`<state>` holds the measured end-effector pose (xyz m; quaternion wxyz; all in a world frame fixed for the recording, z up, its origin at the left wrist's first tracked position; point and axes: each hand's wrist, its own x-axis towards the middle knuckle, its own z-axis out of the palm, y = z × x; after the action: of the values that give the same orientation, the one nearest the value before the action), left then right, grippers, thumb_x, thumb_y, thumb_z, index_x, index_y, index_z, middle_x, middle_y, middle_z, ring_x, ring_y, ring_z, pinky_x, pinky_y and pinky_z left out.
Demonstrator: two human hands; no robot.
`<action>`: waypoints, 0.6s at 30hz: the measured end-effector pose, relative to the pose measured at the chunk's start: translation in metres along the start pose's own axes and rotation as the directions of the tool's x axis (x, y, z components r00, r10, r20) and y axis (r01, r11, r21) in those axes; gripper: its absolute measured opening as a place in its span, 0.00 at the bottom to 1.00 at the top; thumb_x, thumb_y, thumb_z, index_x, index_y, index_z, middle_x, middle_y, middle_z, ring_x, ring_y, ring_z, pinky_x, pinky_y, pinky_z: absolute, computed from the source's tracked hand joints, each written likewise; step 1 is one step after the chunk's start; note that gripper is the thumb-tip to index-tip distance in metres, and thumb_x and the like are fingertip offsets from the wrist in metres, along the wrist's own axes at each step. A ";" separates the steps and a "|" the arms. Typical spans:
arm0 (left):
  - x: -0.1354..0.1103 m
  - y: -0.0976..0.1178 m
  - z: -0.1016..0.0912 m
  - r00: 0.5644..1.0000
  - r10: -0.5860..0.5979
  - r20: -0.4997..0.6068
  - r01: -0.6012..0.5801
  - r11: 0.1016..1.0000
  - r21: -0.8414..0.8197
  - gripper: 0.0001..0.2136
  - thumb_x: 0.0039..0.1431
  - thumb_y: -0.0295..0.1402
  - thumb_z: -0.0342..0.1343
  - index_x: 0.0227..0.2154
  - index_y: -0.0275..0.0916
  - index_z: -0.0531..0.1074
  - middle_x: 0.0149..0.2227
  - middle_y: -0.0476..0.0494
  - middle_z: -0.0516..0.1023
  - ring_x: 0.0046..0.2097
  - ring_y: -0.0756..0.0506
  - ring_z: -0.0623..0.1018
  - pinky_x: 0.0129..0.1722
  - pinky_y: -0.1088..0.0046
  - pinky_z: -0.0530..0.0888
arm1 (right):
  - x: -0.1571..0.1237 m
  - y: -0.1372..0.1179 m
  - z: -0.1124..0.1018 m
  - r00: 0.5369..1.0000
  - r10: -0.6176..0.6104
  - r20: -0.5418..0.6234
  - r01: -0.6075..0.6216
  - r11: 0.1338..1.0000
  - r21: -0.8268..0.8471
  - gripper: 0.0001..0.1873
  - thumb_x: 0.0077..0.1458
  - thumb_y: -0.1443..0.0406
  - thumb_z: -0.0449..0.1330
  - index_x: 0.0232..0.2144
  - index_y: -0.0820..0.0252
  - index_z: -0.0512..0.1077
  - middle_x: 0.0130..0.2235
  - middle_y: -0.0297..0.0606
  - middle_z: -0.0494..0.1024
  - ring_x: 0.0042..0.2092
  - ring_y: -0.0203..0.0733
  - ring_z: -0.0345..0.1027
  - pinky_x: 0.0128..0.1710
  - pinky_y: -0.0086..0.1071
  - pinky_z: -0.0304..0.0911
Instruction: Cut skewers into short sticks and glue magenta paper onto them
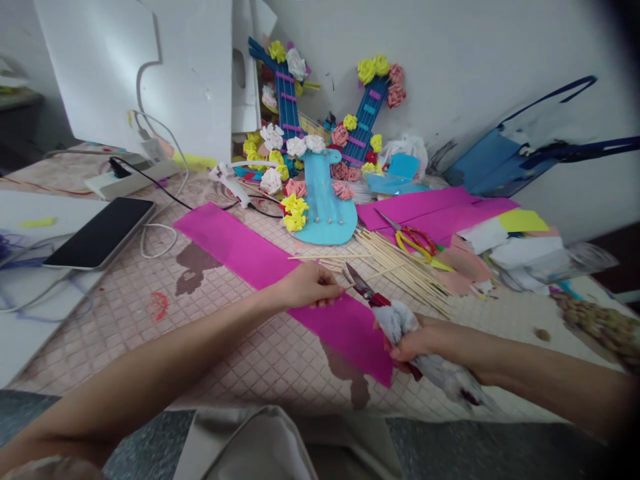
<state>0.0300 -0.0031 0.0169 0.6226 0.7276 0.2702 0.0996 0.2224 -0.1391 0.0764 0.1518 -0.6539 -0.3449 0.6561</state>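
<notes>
My left hand is closed in a pinch on a thin wooden stick, whose short end pokes out to the right over a long magenta strip. In my right hand are pruning shears with red handles, wrapped partly in a grey-white cloth. The blades stand apart and point up and left, close to the stick's tip; whether they touch it I cannot tell. More wooden sticks lie in a loose bundle just beyond the shears.
Yellow-and-red-handled scissors rest near magenta sheets and paper scraps. Behind stands a blue guitar-shaped craft with paper flowers. A white glue gun, a power strip and a tablet-like device lie left, among cables.
</notes>
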 end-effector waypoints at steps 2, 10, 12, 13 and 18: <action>0.001 -0.001 0.000 1.000 0.002 -0.019 -0.003 0.999 -0.049 0.11 0.55 0.34 0.55 0.21 0.33 0.71 0.19 0.51 0.71 0.19 0.56 0.68 0.18 0.83 0.63 | -0.003 -0.009 0.000 0.999 0.037 -0.030 -0.036 0.999 0.040 0.08 0.41 0.66 0.63 0.28 0.61 0.71 0.27 0.35 0.75 0.30 0.37 0.69 0.30 0.26 0.64; 0.004 -0.004 0.005 0.994 -0.021 -0.111 0.006 0.991 -0.136 0.11 0.57 0.33 0.54 0.21 0.33 0.70 0.19 0.52 0.71 0.17 0.57 0.68 0.17 0.84 0.65 | -0.004 -0.028 0.007 1.000 0.012 -0.015 -0.012 1.000 0.011 0.05 0.41 0.67 0.63 0.22 0.60 0.68 0.20 0.30 0.69 0.24 0.34 0.63 0.26 0.26 0.60; 0.004 -0.003 0.005 0.992 -0.036 -0.121 0.019 0.991 -0.136 0.11 0.57 0.32 0.54 0.21 0.33 0.69 0.18 0.52 0.71 0.17 0.57 0.68 0.17 0.84 0.66 | 0.001 -0.023 0.006 0.999 0.022 -0.029 -0.023 1.000 -0.014 0.03 0.39 0.69 0.61 0.21 0.60 0.68 0.20 0.31 0.69 0.23 0.34 0.62 0.24 0.26 0.58; 0.004 -0.002 0.005 0.992 -0.042 -0.119 0.027 0.991 -0.131 0.11 0.57 0.31 0.53 0.21 0.33 0.69 0.18 0.52 0.71 0.17 0.56 0.68 0.17 0.84 0.66 | 0.004 -0.019 0.005 0.999 0.021 -0.035 -0.022 0.999 -0.024 0.03 0.37 0.70 0.59 0.22 0.61 0.68 0.20 0.31 0.69 0.23 0.33 0.62 0.23 0.26 0.57; 0.001 -0.003 0.005 0.995 -0.003 -0.104 0.001 1.000 -0.021 0.12 0.57 0.31 0.53 0.19 0.33 0.69 0.18 0.50 0.71 0.18 0.55 0.71 0.17 0.83 0.68 | 0.010 -0.013 0.003 1.000 0.011 -0.025 -0.013 0.998 -0.065 0.06 0.34 0.73 0.55 0.21 0.62 0.68 0.19 0.28 0.67 0.21 0.30 0.59 0.21 0.23 0.55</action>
<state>0.0320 -0.0064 0.0126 0.6152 0.7147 0.3020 0.1397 0.2153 -0.1243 0.0768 0.1308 -0.6687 -0.3601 0.6372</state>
